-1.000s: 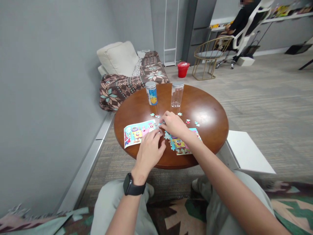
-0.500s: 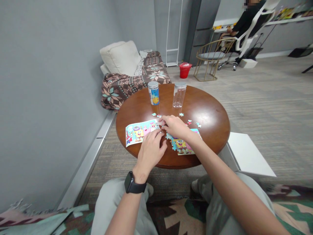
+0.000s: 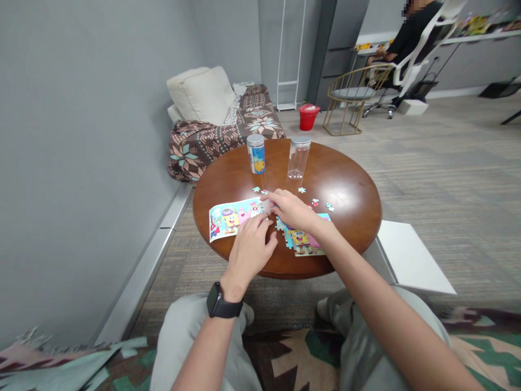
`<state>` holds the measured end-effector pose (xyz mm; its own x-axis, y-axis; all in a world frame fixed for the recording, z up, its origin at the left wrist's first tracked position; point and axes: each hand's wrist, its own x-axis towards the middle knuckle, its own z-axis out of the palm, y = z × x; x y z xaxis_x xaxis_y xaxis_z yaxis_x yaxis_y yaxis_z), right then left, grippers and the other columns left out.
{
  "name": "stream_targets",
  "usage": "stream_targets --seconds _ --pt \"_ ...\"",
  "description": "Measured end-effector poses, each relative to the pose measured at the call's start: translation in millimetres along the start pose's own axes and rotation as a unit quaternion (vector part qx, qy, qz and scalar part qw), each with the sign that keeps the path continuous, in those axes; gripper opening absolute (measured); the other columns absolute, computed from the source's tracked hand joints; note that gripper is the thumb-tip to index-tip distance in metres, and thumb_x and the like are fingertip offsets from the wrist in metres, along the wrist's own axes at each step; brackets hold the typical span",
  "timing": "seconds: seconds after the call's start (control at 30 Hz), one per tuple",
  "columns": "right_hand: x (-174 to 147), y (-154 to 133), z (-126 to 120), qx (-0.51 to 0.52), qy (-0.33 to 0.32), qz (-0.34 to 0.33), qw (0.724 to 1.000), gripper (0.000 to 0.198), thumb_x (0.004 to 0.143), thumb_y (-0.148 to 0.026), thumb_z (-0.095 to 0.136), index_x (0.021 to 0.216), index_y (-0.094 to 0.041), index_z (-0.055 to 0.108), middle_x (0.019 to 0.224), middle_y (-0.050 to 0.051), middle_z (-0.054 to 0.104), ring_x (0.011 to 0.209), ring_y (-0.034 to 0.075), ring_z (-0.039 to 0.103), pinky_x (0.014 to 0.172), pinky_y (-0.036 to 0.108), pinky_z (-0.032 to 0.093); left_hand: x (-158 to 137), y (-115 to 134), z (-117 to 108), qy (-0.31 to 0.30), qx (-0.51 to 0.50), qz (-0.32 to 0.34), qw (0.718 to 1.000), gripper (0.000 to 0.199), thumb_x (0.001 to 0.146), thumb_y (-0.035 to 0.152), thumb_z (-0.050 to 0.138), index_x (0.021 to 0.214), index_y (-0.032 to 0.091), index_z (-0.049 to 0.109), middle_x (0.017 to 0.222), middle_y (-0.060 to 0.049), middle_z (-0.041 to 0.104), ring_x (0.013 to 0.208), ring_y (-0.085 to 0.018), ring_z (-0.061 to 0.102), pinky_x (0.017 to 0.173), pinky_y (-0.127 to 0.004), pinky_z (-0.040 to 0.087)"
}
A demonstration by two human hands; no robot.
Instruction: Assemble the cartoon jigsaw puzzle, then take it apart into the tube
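Observation:
A printed cartoon picture sheet [image 3: 230, 221] lies flat at the left of the round table. My left hand [image 3: 251, 244] rests palm down over its lower right corner, fingers bent and apart, thumb toward the puzzle. To the right is a partly assembled jigsaw puzzle [image 3: 299, 239] of the same cartoon, partly covered by my right forearm. My right hand [image 3: 290, 209] reaches over the puzzle's upper left, its fingertips pinched around a small pale puzzle piece [image 3: 267, 205] beside the sheet. Loose puzzle pieces [image 3: 302, 190] lie beyond and to the right of this hand.
A blue printed can [image 3: 256, 155] and a clear jar [image 3: 298, 158] with metal lids stand toward the back of the wooden table [image 3: 345, 179]. A white box [image 3: 411, 255] is at the table's right. Beyond are a red bucket [image 3: 308, 117], a wire chair [image 3: 354, 95] and a seated person [image 3: 413, 32].
My right hand has shifted slightly up and left, and a pale piece now shows at its fingertips. My left hand has stayed nearly in place.

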<state>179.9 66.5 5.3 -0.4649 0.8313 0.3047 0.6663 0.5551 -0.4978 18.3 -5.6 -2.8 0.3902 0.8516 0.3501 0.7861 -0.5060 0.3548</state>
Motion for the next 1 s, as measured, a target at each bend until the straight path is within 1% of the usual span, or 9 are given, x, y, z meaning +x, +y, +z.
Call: stream_targets --seconds 0.2,0.33,0.43,0.53,0.6,0.67,0.77,0.9,1.0 --pt "-0.1 3.7 -5.6 0.117 0.064 0.016 0.991 0.038 0.079 -0.003 0.051 0.108 -0.020 0.069 0.096 0.004 0.058 0.086 0.015 0.059 0.084 0.030 0.048 0.1 1.4 -0.2 -0.003 0.004 -0.009 1.000 0.021 0.090 0.020 0.055 0.109 0.018 0.063 0.125 -0.009 0.063 0.118 -0.026 0.058 0.107 -0.045 0.044" --pt "-12.4 10.1 -15.4 0.202 0.062 0.055 0.976 0.031 0.078 -0.011 0.058 0.105 -0.020 0.070 0.101 0.006 0.062 0.088 0.016 0.062 0.083 0.033 0.052 -0.3 1.3 -0.6 -0.004 0.012 -0.006 1.000 0.022 0.090 0.020 0.054 0.110 0.019 0.063 0.125 -0.009 0.063 0.117 -0.026 0.058 0.108 -0.045 0.043" --pt "-27.3 13.9 -22.6 0.288 0.057 0.093 0.951 0.027 0.078 -0.018 0.063 0.104 -0.019 0.069 0.104 0.007 0.067 0.088 0.017 0.065 0.083 0.035 0.054 -0.6 0.2 -0.7 -0.011 0.023 0.011 1.000 0.025 0.092 0.020 0.053 0.115 0.022 0.063 0.126 -0.008 0.062 0.117 -0.025 0.058 0.107 -0.044 0.044" --pt "-37.3 15.9 -25.7 0.376 0.060 0.143 0.913 0.025 0.076 -0.025 0.068 0.100 -0.018 0.069 0.105 0.008 0.072 0.093 0.018 0.067 0.087 0.037 0.055 -0.5 -0.3 -0.9 -0.017 0.034 0.028 0.999 0.028 0.094 0.021 0.050 0.118 0.024 0.063 0.128 -0.008 0.061 0.119 -0.025 0.057 0.106 -0.045 0.044" --pt "-39.0 16.6 -25.2 0.406 0.061 0.163 0.897 0.022 0.075 -0.026 0.070 0.096 -0.018 0.069 0.102 0.007 0.073 0.092 0.018 0.068 0.087 0.036 0.055 -0.1 0.0 -1.5 -0.019 0.042 0.032 0.998 0.028 0.094 0.020 0.050 0.118 0.024 0.064 0.128 -0.008 0.061 0.119 -0.025 0.056 0.106 -0.046 0.044" --pt "-38.2 16.9 -23.6 0.404 0.063 0.164 0.898 0.021 0.073 -0.025 0.072 0.092 -0.018 0.070 0.096 0.007 0.074 0.088 0.018 0.069 0.085 0.036 0.056 0.5 0.8 -2.2 -0.021 0.048 0.030 0.998 0.027 0.094 0.020 0.050 0.116 0.024 0.066 0.128 -0.008 0.061 0.119 -0.025 0.056 0.105 -0.046 0.044" --pt "-36.0 17.0 -21.4 0.373 0.070 0.146 0.914 0.021 0.072 -0.023 0.073 0.093 -0.018 0.072 0.088 0.006 0.075 0.083 0.018 0.068 0.080 0.033 0.056 1.4 1.6 -2.8 -0.026 0.054 0.027 0.998 0.026 0.094 0.020 0.051 0.114 0.023 0.067 0.128 -0.008 0.061 0.119 -0.025 0.056 0.106 -0.045 0.043" --pt "-35.4 17.3 -18.7 0.338 0.075 0.130 0.929 0.020 0.076 -0.025 0.070 0.094 -0.018 0.075 0.091 0.006 0.075 0.079 0.017 0.068 0.076 0.031 0.056 1.6 1.3 -2.2 -0.025 0.060 0.031 0.997 0.027 0.094 0.021 0.050 0.115 0.023 0.067 0.128 -0.008 0.061 0.119 -0.025 0.056 0.105 -0.046 0.044" --pt "-35.9 16.0 -17.7 0.296 0.065 0.122 0.945 0.016 0.077 -0.024 0.068 0.089 -0.017 0.076 0.085 0.005 0.075 0.077 0.017 0.067 0.075 0.031 0.055 1.5 1.4 -2.1 -0.025 0.059 0.027 0.998 0.027 0.094 0.021 0.050 0.115 0.024 0.068 0.129 -0.008 0.061 0.119 -0.025 0.056 0.106 -0.046 0.043"
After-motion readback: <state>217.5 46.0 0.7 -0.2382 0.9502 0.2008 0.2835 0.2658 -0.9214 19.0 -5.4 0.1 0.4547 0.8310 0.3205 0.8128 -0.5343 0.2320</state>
